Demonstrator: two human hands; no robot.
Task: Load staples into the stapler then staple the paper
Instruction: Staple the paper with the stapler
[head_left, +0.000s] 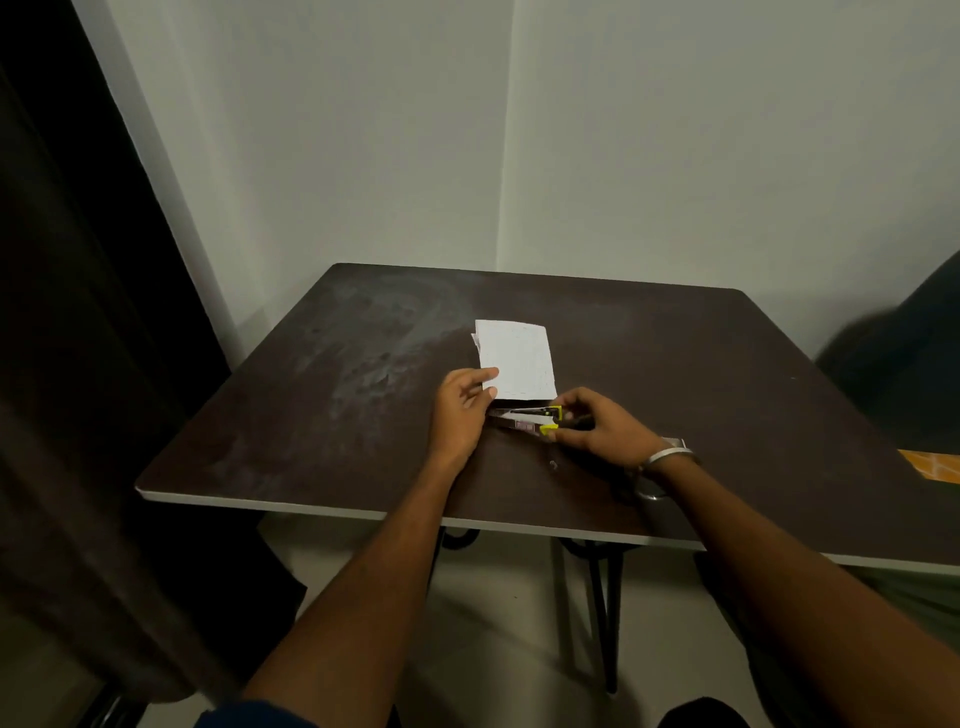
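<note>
A small stack of white paper (517, 359) lies on the dark brown table (322, 395), near its middle. Just in front of the paper is a black stapler with yellow parts (540, 418), lying low on the table. My right hand (597, 426) grips the stapler's right end, fingers curled round it. My left hand (462, 410) sits at the stapler's left end, its thumb on the paper's near left corner; its fingers hide what they touch. A tiny metal bit, perhaps staples (554, 464), lies loose in front of the stapler.
The table stands in a corner against white walls. A dark curtain (78, 364) hangs at the left. An orange patterned thing (932, 466) shows at the table's right edge. A small round metal object (652, 491) lies under my right wrist. Black table legs (605, 597) stand below.
</note>
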